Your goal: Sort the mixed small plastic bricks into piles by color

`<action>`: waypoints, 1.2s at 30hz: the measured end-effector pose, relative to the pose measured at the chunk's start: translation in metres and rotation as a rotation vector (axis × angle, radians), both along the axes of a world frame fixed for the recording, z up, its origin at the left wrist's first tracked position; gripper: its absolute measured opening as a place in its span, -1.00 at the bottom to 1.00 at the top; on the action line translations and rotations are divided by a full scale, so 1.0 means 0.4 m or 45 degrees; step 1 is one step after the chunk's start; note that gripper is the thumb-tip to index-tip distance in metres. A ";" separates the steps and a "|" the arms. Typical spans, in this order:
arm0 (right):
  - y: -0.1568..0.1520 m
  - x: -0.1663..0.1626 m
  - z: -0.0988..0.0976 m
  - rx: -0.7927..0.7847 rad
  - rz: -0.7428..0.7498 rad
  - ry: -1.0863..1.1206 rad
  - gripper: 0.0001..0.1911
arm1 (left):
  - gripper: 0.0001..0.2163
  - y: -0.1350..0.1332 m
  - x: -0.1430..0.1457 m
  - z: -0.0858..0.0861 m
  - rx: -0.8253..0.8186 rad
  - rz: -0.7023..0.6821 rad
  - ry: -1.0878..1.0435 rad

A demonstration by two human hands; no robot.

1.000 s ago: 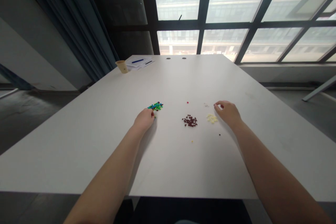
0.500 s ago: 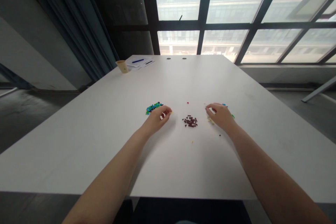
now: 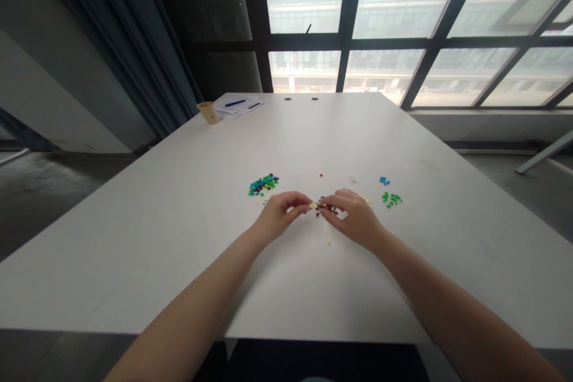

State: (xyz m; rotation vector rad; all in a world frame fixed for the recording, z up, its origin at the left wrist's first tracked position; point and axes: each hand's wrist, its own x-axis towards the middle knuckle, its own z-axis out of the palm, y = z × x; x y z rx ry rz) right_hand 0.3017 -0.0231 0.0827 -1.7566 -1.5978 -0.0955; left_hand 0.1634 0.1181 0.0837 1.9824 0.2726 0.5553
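Small toy building bricks lie in loose groups on the white table. My left hand pinches a pale yellow brick between thumb and fingertips. Facing it, my right hand is over the dark brown bricks, its thumb and forefinger slightly apart close to the yellow brick. Brown pieces show through the gap between those fingers; whether the fingertips touch the yellow brick is unclear. My right hand partly covers the brown group and the pale yellow bricks behind it.
A mixed blue, green and brown heap lies left. Green bricks, blue bricks and whitish bricks sit right. Single red and yellow pieces lie apart. A paper cup and papers stand far left.
My left hand has moved right from beside the mixed heap with the yellow brick. My right hand has come left and nearer, uncovering the green and blue bricks.
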 end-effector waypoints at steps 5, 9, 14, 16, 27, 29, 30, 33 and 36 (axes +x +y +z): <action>0.001 -0.008 0.002 0.070 0.019 0.005 -0.89 | -0.84 -0.008 0.008 -0.015 -0.210 -0.074 -0.062; 0.001 -0.012 0.008 0.079 0.042 0.009 -0.92 | -0.83 -0.010 0.008 -0.017 -0.268 -0.084 -0.065; -0.001 -0.013 0.012 0.083 0.048 0.009 -0.92 | -0.81 -0.012 0.007 -0.012 -0.284 -0.087 -0.058; -0.001 -0.016 0.010 0.090 0.041 0.006 -0.91 | -0.81 -0.015 0.007 -0.009 -0.272 -0.086 -0.053; -0.039 0.130 0.040 -0.045 -0.441 -0.055 -0.83 | -0.79 -0.001 0.007 -0.007 -0.231 0.014 -0.093; -0.057 0.195 0.027 -0.278 -0.649 -0.047 -0.82 | -0.79 0.009 0.008 -0.012 -0.238 0.035 -0.102; -0.065 0.223 0.017 -0.422 -0.704 -0.037 -0.83 | -0.80 0.014 0.009 -0.015 -0.238 0.039 -0.107; -0.079 0.278 -0.019 -0.737 -0.793 -0.036 -0.84 | -0.80 0.028 0.011 -0.026 -0.217 0.041 -0.116; -0.080 0.293 -0.044 -0.860 -0.823 -0.033 -0.85 | -0.81 0.043 0.012 -0.034 -0.192 0.062 -0.123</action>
